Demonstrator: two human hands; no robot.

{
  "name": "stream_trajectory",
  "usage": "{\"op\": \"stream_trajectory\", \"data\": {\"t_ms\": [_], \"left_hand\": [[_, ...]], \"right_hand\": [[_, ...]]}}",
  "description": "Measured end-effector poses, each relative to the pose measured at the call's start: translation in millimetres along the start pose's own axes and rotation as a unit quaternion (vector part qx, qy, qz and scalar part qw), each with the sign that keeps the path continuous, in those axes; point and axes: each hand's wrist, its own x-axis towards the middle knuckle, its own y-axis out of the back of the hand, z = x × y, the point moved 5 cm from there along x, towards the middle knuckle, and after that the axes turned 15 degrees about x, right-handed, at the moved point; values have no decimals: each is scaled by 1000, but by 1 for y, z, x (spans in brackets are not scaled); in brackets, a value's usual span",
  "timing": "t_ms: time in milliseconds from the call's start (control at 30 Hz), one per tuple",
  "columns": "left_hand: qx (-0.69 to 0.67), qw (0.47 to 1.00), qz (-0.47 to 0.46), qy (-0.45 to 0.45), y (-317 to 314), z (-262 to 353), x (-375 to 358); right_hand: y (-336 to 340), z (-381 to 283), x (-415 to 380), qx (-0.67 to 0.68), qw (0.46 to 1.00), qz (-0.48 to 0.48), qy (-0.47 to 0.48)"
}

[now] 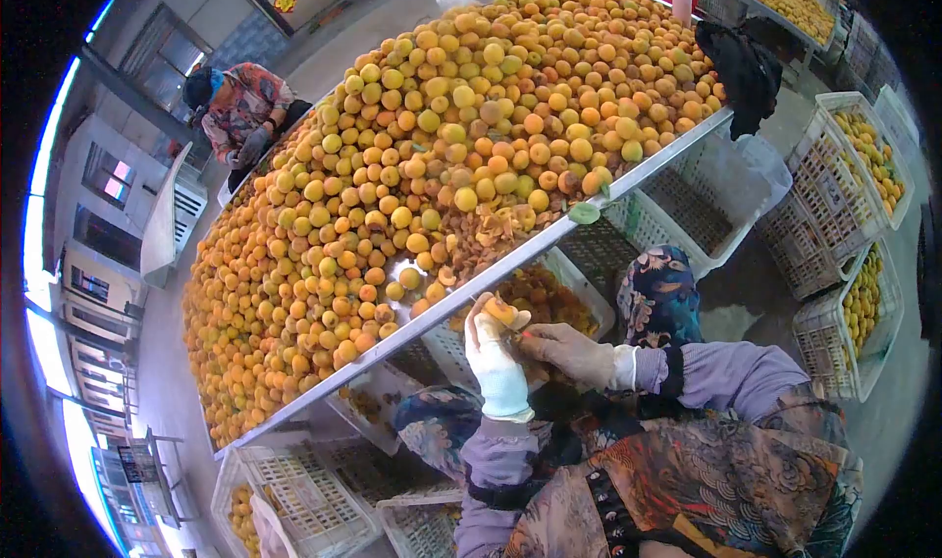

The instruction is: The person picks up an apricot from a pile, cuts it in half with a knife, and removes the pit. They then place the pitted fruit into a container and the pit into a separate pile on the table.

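Observation:
My left hand [489, 334], in a pale glove, holds an orange fruit [501, 312] just past the table's metal edge [549, 234]. Close against it on the right, my right hand [571, 353], also gloved, has its fingers pinched at the fruit; a small reddish bit shows near the fingertips, too small to name. Below the hands is a crate of fruit pieces [549, 298]. Split fruit and pulp [491, 239] lie on the table beside the edge, in front of a large heap of orange and yellow fruit [392, 165].
White crates [299, 499] stand under the table at the lower left. An open crate [677, 205] sits under the right side. Stacked crates with fruit [824, 185] are at the far right. Another person [245, 106] is at the heap's far left. A black bag [741, 72] hangs at the table's corner.

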Motion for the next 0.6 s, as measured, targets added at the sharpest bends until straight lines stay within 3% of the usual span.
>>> {"op": "stream_trajectory", "data": {"t_ms": [200,333,433,600], "left_hand": [[30,999,2,17,2,-8,3],[62,998,2,14,-2,5,1],[34,998,-17,48,1,-4,1],[-32,994,-49,89,3,-8,-2]], "right_hand": [[-3,-14,-10,-62,996,46,-52],[-3,-20,-13,-52,997,45,-29],[1,-8,-11,-12,998,4,-62],[-8,-11,-11,61,997,-40,-27]]}}
